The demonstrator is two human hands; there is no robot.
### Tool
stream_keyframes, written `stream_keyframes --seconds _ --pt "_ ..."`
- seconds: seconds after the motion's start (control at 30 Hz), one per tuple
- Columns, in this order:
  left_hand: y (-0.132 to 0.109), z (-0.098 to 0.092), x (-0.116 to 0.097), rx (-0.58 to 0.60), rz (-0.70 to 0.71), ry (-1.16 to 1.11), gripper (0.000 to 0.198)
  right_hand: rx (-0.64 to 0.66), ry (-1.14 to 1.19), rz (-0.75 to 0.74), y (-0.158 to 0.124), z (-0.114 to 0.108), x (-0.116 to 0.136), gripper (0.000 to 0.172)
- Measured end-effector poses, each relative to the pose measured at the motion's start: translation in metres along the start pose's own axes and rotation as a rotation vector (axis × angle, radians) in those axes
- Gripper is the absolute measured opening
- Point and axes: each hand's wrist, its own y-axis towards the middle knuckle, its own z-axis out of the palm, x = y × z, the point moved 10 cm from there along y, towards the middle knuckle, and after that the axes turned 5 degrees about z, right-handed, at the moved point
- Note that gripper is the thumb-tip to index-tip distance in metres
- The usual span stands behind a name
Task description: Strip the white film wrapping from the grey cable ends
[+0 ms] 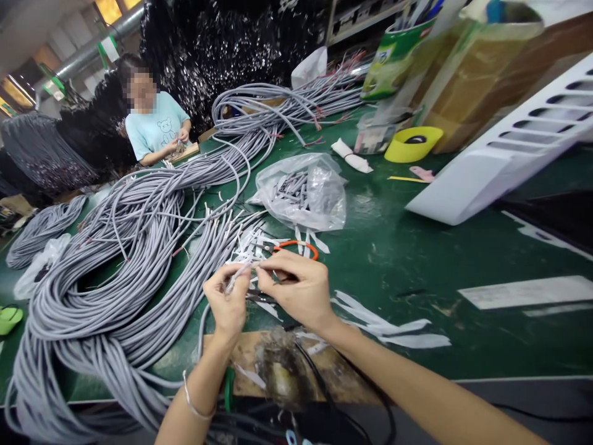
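My left hand [228, 298] is closed around the end of a grey cable [236, 277], just above the bench. The fingertips of my right hand [296, 281] pinch at the tip of that same cable; the small part between them is too blurred to make out. Behind my hands are scissors with orange handles [311, 248] and scattered white strips [252, 244]. A thick bundle of grey cables [204, 259] with stripped white ends fans out to the left. Below my wrists sits a wooden board [250, 346] bearing a grimy metal device [282, 371].
A clear plastic bag of grey sleeves [301, 191] lies beyond my hands. To the right are a white slotted plastic stand [486, 161], yellow tape [412, 143], a green can [393, 59] and white strips [389, 324]. A co-worker [157, 127] sits across the green bench [393, 259].
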Motion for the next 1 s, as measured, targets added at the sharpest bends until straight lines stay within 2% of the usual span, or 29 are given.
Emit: stream_keyframes --seconds 0.07,0.13,0.2,0.3,0.37,0.43,0.57,0.7,0.77,0.87,0.9,0.93,1.0 --pt "0.000 0.005 0.003 0.056 -0.029 -0.033 0.016 0.088 0.096 0.141 0.001 0.012 -0.017 0.015" --pt "0.001 0.008 0.005 0.091 -0.056 -0.034 0.018 0.113 0.169 0.217 0.000 0.016 -0.025 0.016" --pt "0.001 0.006 0.005 0.066 -0.068 -0.002 0.016 0.048 0.170 0.187 0.001 0.008 -0.021 0.014" --pt "0.002 0.005 0.001 0.032 -0.059 0.044 0.014 -0.059 0.090 0.038 0.000 -0.008 -0.001 0.011" --pt "0.002 0.003 -0.003 0.020 -0.038 0.063 0.015 -0.084 0.054 -0.019 -0.002 -0.013 0.007 0.010" --pt "0.002 -0.001 -0.005 -0.006 -0.019 0.072 0.019 -0.085 0.048 -0.010 -0.002 -0.013 0.007 0.010" --pt "0.001 -0.004 0.003 0.013 -0.050 0.010 0.029 -0.028 0.107 0.109 0.000 -0.002 -0.009 0.010" --pt "-0.001 0.000 0.010 0.074 -0.084 -0.079 0.034 0.100 0.216 0.325 -0.003 0.018 -0.039 0.009" --pt "-0.001 0.002 0.011 0.088 -0.094 -0.090 0.033 0.037 0.262 0.410 -0.005 0.010 -0.052 0.008" --pt "0.001 -0.002 0.014 0.027 -0.124 -0.082 0.030 -0.245 0.266 0.427 -0.005 -0.025 -0.054 0.010" --pt "0.002 -0.003 0.016 0.001 -0.136 -0.079 0.029 -0.285 0.241 0.398 -0.002 -0.032 -0.048 0.011" --pt "0.002 -0.004 0.018 -0.016 -0.151 -0.076 0.028 -0.240 0.203 0.355 0.003 -0.030 -0.039 0.012" --pt "-0.001 -0.004 0.021 -0.015 -0.177 -0.068 0.025 0.007 0.114 0.248 0.013 -0.011 -0.020 0.014"
